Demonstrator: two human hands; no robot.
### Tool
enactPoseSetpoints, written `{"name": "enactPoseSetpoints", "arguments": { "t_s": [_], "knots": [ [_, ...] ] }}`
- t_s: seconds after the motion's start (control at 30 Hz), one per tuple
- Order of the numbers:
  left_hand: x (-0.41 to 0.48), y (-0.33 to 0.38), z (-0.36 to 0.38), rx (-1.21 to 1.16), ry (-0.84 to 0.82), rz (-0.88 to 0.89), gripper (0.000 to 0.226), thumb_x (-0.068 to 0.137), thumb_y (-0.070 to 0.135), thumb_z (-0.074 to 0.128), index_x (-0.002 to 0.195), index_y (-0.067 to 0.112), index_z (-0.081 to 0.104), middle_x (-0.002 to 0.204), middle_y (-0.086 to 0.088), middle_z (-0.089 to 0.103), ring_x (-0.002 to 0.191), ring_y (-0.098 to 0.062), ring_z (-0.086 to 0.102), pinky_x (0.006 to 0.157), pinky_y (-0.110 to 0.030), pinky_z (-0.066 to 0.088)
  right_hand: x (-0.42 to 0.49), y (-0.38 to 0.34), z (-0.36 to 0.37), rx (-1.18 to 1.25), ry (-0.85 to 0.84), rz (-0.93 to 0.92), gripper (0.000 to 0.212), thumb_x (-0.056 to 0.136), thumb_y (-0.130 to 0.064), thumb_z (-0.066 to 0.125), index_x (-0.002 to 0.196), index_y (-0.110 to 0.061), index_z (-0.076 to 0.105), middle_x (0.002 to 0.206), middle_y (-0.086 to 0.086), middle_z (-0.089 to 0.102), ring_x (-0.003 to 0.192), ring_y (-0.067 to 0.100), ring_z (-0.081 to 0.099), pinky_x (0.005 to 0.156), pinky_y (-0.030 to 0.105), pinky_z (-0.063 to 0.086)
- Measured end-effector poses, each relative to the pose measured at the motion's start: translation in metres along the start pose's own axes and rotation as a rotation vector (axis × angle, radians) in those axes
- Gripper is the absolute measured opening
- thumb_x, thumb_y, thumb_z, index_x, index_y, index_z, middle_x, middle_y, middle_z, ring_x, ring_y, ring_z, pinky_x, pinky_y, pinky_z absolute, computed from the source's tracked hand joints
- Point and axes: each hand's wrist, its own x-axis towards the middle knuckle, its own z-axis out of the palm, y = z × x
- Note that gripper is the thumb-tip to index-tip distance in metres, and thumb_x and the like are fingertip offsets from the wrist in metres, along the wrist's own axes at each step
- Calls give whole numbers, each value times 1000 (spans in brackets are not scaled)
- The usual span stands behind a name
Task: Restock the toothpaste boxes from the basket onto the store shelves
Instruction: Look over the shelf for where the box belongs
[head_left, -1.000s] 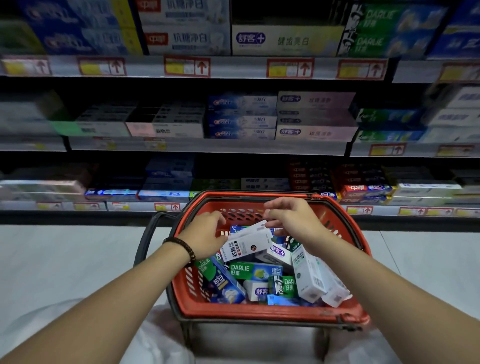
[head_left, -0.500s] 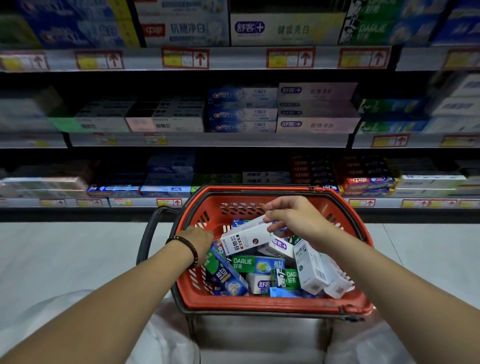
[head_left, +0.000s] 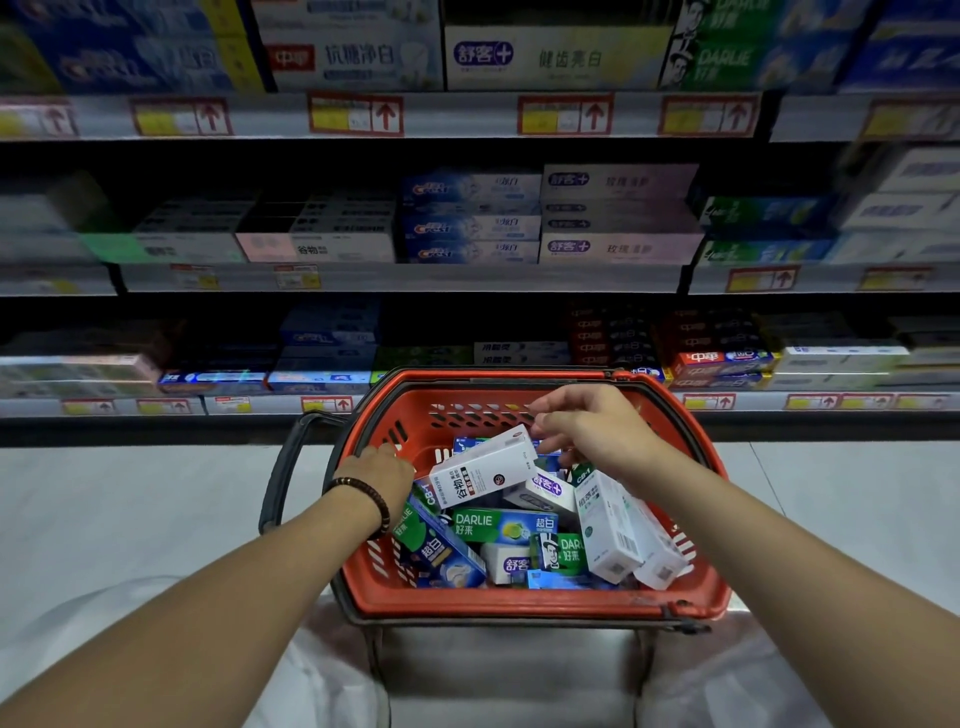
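Observation:
A red basket (head_left: 519, 605) stands in front of me, filled with several toothpaste boxes. My right hand (head_left: 592, 431) pinches the far end of a white toothpaste box (head_left: 480, 475) and holds it tilted above the pile. My left hand (head_left: 382, 475) rests on the basket's left rim with its fingers over the edge. A green Darlie box (head_left: 498, 525) lies under the white one. Two tall white boxes (head_left: 618, 530) lean at the right side of the basket.
Three store shelves (head_left: 405, 278) packed with toothpaste boxes rise just behind the basket, with red price tags along their edges. The basket's black handle (head_left: 278, 478) hangs down on the left. Pale floor (head_left: 130, 509) lies on both sides.
My left hand let go of the white box and moved left to the basket rim. My right hand has lifted the box's far end slightly.

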Motion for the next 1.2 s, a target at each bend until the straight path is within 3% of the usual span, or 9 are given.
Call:
{"name": "enactPoseSetpoints", "arguments": {
  "t_s": [0.1, 0.4, 0.6, 0.73, 0.87, 0.97, 1.03, 1.1, 1.2],
  "knots": [
    [2, -3, -4, -50, -38, 27, 52, 95, 27, 69, 140, 11, 49, 139, -13, 50, 129, -33, 52, 105, -46, 50, -1, 0, -3, 3, 18, -6, 13, 96, -4, 69, 106, -10, 75, 98, 13, 81, 77, 21, 74, 61, 30, 58],
    [0, -13, -29, -352, -115, 63, 42, 90, 35, 79, 124, 17, 63, 126, -3, 63, 112, -22, 61, 94, -34, 53, 2, 0, -6, -48, 29, -5, 12, 97, -7, 68, 106, -11, 76, 94, 9, 81, 76, 22, 77, 60, 33, 56],
    [-1, -32, -43, -674, -87, 79, 22, 91, 38, 78, 105, 24, 69, 101, 3, 70, 94, -16, 66, 81, -31, 54, 3, 1, -8, -50, 33, 3, 11, 97, -8, 69, 104, -13, 77, 94, 8, 81, 78, 24, 77, 64, 35, 56],
    [-6, -43, -54, -828, -69, 116, 21, 94, 43, 73, 106, 26, 70, 86, 7, 73, 76, -12, 60, 70, -30, 49, 2, -1, -9, -48, 37, 6, 11, 97, -7, 68, 102, -12, 77, 94, 9, 81, 79, 25, 76, 65, 36, 55],
    [-12, -43, -66, -957, 10, 148, 15, 98, 41, 68, 107, 29, 68, 97, -4, 76, 79, -17, 66, 77, -38, 56, 1, -4, -12, -38, 45, 6, 11, 99, -7, 67, 103, -12, 76, 93, 9, 81, 77, 24, 76, 64, 34, 55],
    [-15, -42, -73, -1045, 40, 152, 16, 100, 41, 65, 110, 29, 67, 99, -1, 77, 86, -21, 75, 87, -42, 60, 1, -6, -14, -32, 63, 7, 11, 100, -8, 66, 104, -12, 76, 93, 9, 81, 75, 22, 76, 67, 36, 56],
    [-15, -43, -76, -1131, 49, 150, 17, 101, 39, 64, 112, 27, 67, 97, 0, 77, 80, -21, 76, 77, -38, 63, 0, -8, -16, -14, 83, 5, 11, 100, -8, 66, 104, -11, 75, 94, 10, 81, 74, 21, 74, 68, 36, 55],
    [-15, -43, -78, -1186, 66, 156, 18, 102, 36, 62, 114, 23, 67, 91, 3, 76, 66, -10, 68, 60, -26, 52, 0, -9, -19, -5, 114, 3, 11, 100, -9, 66, 103, -12, 75, 95, 9, 81, 74, 19, 73, 66, 33, 55],
    [-17, -43, -82, -1293, 76, 161, 17, 104, 34, 60, 114, 23, 66, 99, -5, 76, 68, -10, 63, 53, -19, 44, 3, -9, -24, 0, 169, 3, 9, 98, -12, 68, 98, -16, 77, 97, 10, 81, 78, 17, 71, 66, 31, 53]
  ]
}}
